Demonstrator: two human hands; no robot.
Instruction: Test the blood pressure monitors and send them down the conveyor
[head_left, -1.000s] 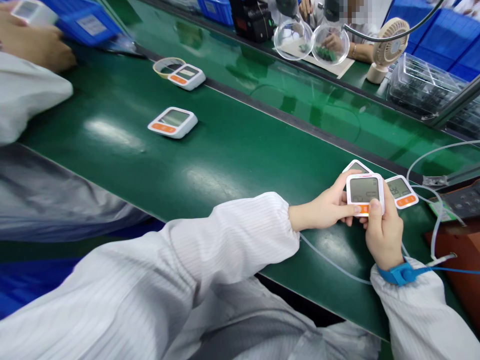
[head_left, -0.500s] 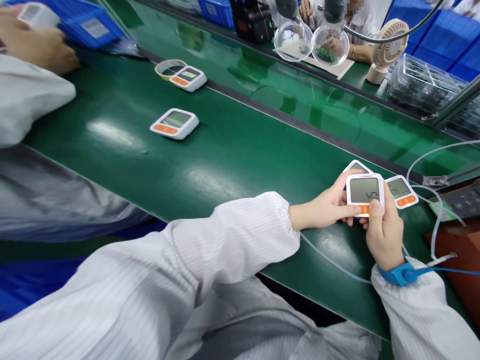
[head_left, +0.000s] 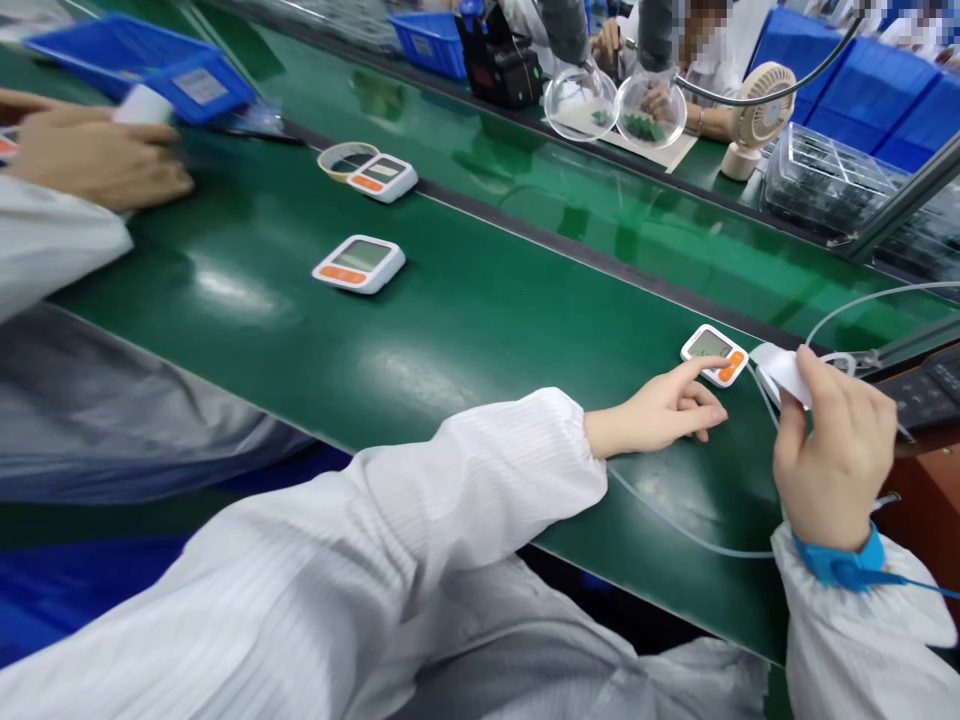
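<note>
My left hand is open, its index finger stretched over a white blood pressure monitor with a grey screen and orange buttons. The fingertip is at the orange buttons; the other fingers are loosely bent above the green bench. Pinched between thumb and fingers of my right hand is another white monitor, tilted so that its screen does not show. A blue wrist strap circles my right wrist. Clear tubing runs close by the raised monitor; whether it is attached, I cannot tell.
Two more monitors lie further left, one alone and one against a tape roll. A co-worker's hand holds a white item near a blue bin. A brown box stands at right, a small fan beyond.
Both hands held one monitor; now they are apart. My right hand has moved right with a monitor, and my left finger is on the one lying on the bench. The co-worker's hand shifted.
</note>
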